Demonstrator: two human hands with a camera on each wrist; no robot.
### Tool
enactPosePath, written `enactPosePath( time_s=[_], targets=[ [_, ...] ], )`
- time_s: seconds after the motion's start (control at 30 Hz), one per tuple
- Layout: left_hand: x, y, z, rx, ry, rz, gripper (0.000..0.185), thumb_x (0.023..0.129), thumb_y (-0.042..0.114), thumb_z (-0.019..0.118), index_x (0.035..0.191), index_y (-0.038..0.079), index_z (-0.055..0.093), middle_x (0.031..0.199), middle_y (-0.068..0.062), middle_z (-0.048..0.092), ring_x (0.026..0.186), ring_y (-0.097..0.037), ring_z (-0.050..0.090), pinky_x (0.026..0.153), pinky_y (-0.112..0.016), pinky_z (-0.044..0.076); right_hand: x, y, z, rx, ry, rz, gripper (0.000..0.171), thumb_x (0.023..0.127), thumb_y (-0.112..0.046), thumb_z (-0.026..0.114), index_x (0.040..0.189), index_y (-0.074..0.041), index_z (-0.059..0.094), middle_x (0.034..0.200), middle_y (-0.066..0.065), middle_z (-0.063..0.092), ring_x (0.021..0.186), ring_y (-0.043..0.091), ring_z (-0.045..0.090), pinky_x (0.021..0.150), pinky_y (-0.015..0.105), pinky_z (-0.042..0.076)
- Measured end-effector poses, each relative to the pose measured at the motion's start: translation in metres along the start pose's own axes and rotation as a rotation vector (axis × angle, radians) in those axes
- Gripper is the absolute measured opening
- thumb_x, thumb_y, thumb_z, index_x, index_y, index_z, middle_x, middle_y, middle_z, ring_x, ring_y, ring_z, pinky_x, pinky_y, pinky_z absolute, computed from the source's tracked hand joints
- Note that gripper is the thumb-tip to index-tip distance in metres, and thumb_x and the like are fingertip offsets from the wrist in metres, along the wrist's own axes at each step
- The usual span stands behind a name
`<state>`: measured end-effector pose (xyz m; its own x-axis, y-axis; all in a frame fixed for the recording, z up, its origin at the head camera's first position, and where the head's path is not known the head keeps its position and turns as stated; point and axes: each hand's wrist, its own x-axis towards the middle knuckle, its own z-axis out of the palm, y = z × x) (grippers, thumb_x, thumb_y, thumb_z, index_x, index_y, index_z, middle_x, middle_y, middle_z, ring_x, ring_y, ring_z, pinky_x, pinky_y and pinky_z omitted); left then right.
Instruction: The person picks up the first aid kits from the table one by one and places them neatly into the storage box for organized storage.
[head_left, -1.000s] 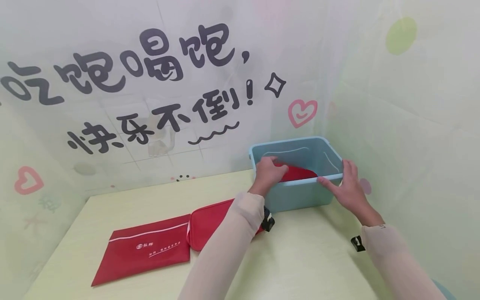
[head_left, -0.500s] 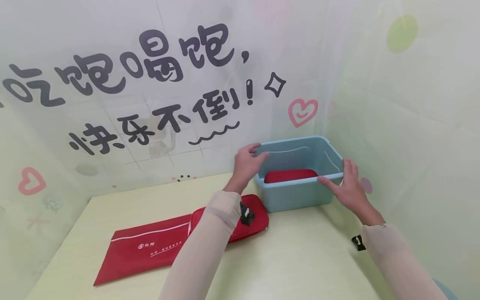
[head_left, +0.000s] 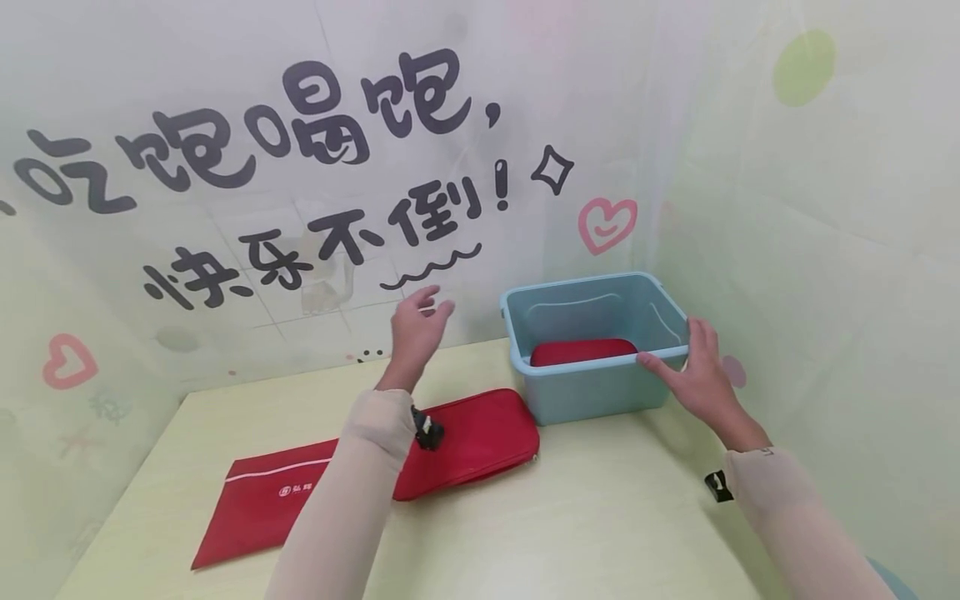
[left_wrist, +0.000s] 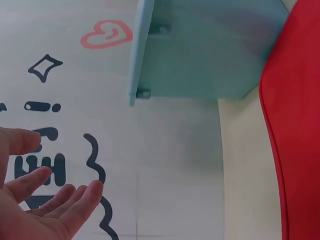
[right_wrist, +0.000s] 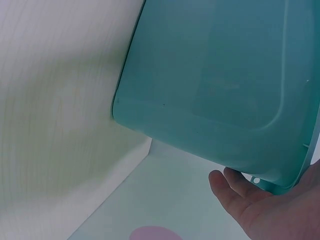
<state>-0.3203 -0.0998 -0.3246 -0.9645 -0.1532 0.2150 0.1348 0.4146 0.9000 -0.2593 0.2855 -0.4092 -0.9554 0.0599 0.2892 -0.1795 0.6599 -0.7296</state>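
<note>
Blue bin [head_left: 600, 392] sits at the desk's [head_left: 600, 517] back right corner, one red pouch [head_left: 581, 351] inside. Likely light, rigid plastic, smooth-walled; best taken by the rim. Right hand [head_left: 693, 379] rests on the near right rim, thumb along the edge, fingers fairly straight. Left hand [head_left: 416, 329] hovers left of the bin, fingers relaxed, holding nothing, above another red pouch [head_left: 480, 437].

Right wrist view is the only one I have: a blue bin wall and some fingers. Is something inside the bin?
Observer: Yes, a red pouch lies on the bottom of the blue bin.
Operator: Where is the other hand?
Observer: The left hand is raised in the air left of the bin, fingers relaxed, holding nothing.
Operator: Is anything lying on the table?
Observer: Two red pouches: a padded one beside the bin and a flat one further left.
</note>
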Motion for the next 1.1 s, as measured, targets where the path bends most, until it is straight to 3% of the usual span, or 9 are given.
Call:
enactPosePath(
  time_s=[0.37,0.73,1.1],
  targets=[
    [-0.003,-0.055,-0.052,0.1,0.062,-0.137,0.05,0.099,0.027,0.058,0.144,0.008,0.052,0.142,-0.023,0.051,0.127,-0.037,0.052,0.105,-0.052,0.043,0.0,0.002,0.001,0.001,0.007,0.002,0.102,0.091,-0.049,0.067,0.157,-0.002,0.005,0.155,0.023,0.014,0.125,0.048,0.034,0.094,0.071,0.042],
    [-0.023,-0.123,-0.092,0.177,0.096,-0.255,0.052,0.102,0.026,0.051,0.148,0.004,0.046,0.144,-0.029,0.045,0.131,-0.045,0.044,0.103,-0.056,0.043,0.001,0.003,0.002,0.012,0.011,0.0,0.103,0.091,-0.049,0.067,0.158,-0.004,0.004,0.154,0.023,0.015,0.126,0.049,0.034,0.092,0.071,0.043],
    [-0.041,-0.158,-0.128,0.251,0.144,-0.346,0.052,0.102,0.026,0.049,0.147,0.0,0.044,0.145,-0.033,0.043,0.132,-0.049,0.041,0.105,-0.06,0.04,0.0,0.003,0.002,0.008,0.015,0.003,0.102,0.091,-0.051,0.067,0.158,-0.005,0.004,0.154,0.023,0.015,0.126,0.048,0.034,0.093,0.071,0.042]
  ],
)
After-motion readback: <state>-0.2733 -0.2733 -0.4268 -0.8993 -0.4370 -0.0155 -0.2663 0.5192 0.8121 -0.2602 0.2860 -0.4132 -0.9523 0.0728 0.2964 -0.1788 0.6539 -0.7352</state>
